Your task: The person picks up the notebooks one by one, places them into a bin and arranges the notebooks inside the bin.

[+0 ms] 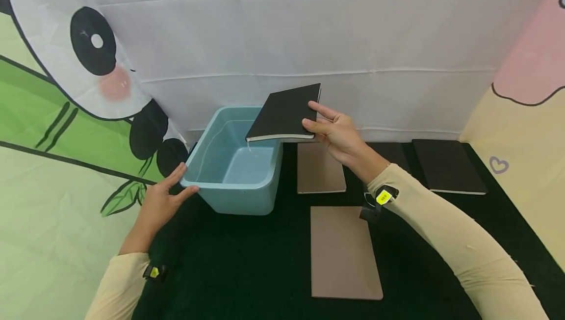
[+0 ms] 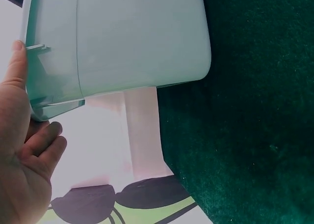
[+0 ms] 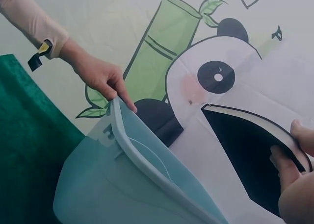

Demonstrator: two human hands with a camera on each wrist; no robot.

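Note:
My right hand (image 1: 337, 133) pinches a black notebook (image 1: 284, 114) along its right edge, thumb on top. The notebook is tilted over the right side of a light blue plastic bin (image 1: 243, 200). A thin ribbon hangs from its lower left corner. In the right wrist view, the white page edges of the notebook (image 3: 255, 118) show. My left hand (image 1: 161, 207) grips the bin's near left corner. The left wrist view has the thumb on the outside of the bin (image 2: 142, 37), with other fingers curled by the rim. No item shows on the visible part of the bin's floor.
Two taupe notebooks (image 1: 346, 253) lie right of the bin, one behind the other. Farther right lie a black notebook (image 1: 448, 165) and another black notebook (image 1: 393, 153), partly hidden by my right arm. A printed cloth (image 1: 282, 25) stands behind the dark green table surface (image 1: 247, 261).

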